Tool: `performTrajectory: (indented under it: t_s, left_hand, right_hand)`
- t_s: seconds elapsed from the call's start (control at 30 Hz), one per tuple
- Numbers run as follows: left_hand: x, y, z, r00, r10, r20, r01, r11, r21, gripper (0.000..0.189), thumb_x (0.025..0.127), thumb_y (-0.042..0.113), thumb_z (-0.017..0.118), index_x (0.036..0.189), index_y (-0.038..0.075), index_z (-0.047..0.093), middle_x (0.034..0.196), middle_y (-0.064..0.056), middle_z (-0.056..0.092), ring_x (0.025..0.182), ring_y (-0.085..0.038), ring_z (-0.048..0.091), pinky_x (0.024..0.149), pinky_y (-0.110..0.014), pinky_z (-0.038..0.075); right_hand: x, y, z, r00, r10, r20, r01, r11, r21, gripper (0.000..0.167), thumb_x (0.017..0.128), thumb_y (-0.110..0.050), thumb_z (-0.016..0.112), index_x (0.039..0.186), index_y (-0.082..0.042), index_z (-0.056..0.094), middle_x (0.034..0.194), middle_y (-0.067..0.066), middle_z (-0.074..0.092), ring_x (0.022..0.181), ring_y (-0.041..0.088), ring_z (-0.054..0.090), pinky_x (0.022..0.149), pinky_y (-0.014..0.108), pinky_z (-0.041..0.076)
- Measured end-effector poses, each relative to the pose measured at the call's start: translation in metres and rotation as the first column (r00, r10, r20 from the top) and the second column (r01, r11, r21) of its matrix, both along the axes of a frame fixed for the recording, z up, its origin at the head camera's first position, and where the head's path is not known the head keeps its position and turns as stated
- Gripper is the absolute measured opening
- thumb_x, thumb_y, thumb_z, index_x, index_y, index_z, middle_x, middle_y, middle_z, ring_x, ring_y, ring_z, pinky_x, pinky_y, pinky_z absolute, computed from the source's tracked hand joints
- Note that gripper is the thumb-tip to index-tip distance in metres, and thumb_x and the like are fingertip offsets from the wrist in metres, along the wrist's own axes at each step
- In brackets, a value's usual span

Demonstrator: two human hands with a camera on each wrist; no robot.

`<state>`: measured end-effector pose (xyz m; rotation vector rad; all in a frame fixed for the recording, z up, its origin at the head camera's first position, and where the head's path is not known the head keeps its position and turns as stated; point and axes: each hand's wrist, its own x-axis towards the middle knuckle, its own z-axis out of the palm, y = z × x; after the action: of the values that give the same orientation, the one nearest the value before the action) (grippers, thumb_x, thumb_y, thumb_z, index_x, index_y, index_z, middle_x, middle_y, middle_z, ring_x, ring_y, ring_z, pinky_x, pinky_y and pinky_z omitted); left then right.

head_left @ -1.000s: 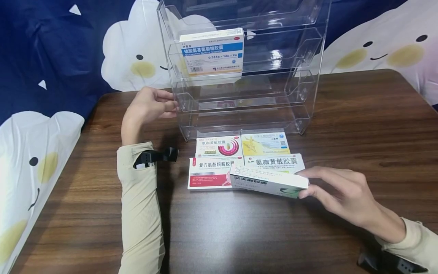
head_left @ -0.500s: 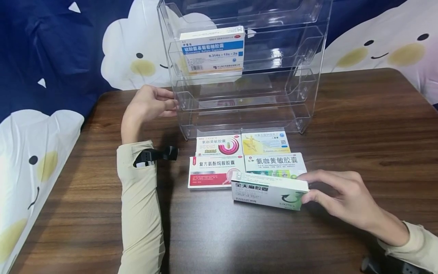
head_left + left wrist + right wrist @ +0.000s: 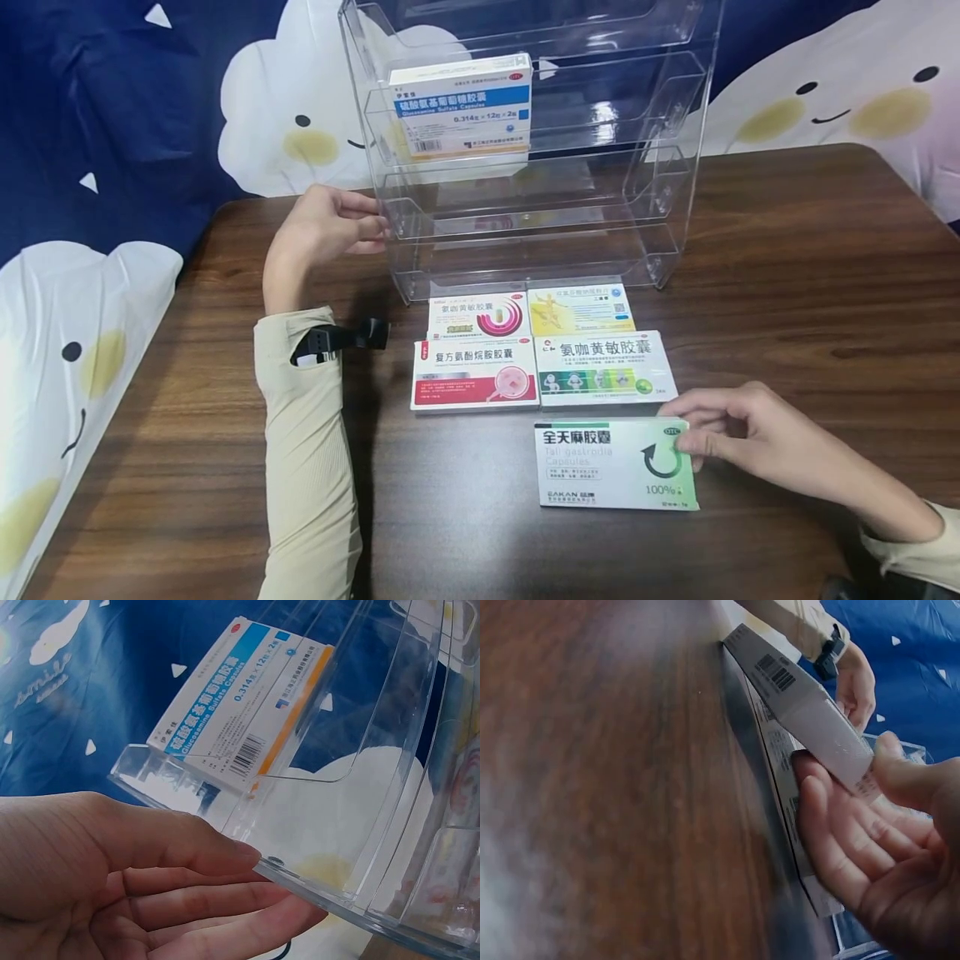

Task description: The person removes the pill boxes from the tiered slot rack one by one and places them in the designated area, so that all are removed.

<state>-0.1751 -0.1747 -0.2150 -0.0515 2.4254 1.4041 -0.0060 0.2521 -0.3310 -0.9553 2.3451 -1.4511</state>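
My right hand [image 3: 757, 437] pinches the right end of a white and green medicine box [image 3: 600, 467] between thumb and fingers. In the right wrist view that box [image 3: 799, 705] is tilted, one edge near the tabletop. My left hand [image 3: 322, 225] touches the left side of a clear acrylic display rack [image 3: 517, 225] with thumb and fingertips, fingers fairly straight. A white and blue medicine box [image 3: 465, 112] stands in the rack's left part. Flat on the table lie a red and white box [image 3: 472, 375], a white and green one [image 3: 603, 367], a pink-ringed one [image 3: 476, 315] and a yellow one [image 3: 581, 308].
The rack has several stepped tiers and stands on the brown wooden table [image 3: 810, 275], just behind the flat boxes. A dark blue curtain [image 3: 135, 108] with white clouds hangs behind and left of the table.
My right hand has brought the white and green box toward me and turned its printed front upward, uncovering the boxes behind it. The left hand stays at the rack's side.
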Motion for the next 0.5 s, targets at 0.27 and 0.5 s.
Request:
performTrajectory:
  t_s: [0.27,0.5]
  left_hand:
    - [0.001,0.001,0.001,1.000,-0.006,-0.013,0.005,1.000,-0.028,0.037,0.096,0.002,0.055,0.131,-0.011,0.051,0.125,-0.028,0.058,0.081,-0.009,0.069,0.081,-0.025,0.060]
    - [0.001,0.004,0.002,1.000,0.014,0.002,-0.014,0.999,-0.037,0.038,0.097,0.002,0.054,0.133,-0.010,0.050,0.125,-0.028,0.058,0.084,-0.012,0.069,0.080,-0.024,0.060]
  right_hand:
    - [0.011,-0.018,0.023,0.937,-0.133,-0.322,0.211,0.952,0.220,0.039,0.079,-0.013,0.079,0.115,-0.011,0.064,0.070,-0.021,0.057,0.055,-0.004,0.051,0.049,0.010,0.045]
    - [0.029,-0.052,0.025,0.773,0.218,-0.596,0.054,0.913,0.404,0.041,0.095,-0.043,0.057,0.126,-0.015,0.063,0.134,0.002,0.057,0.116,0.020,0.058,0.098,0.028,0.051]
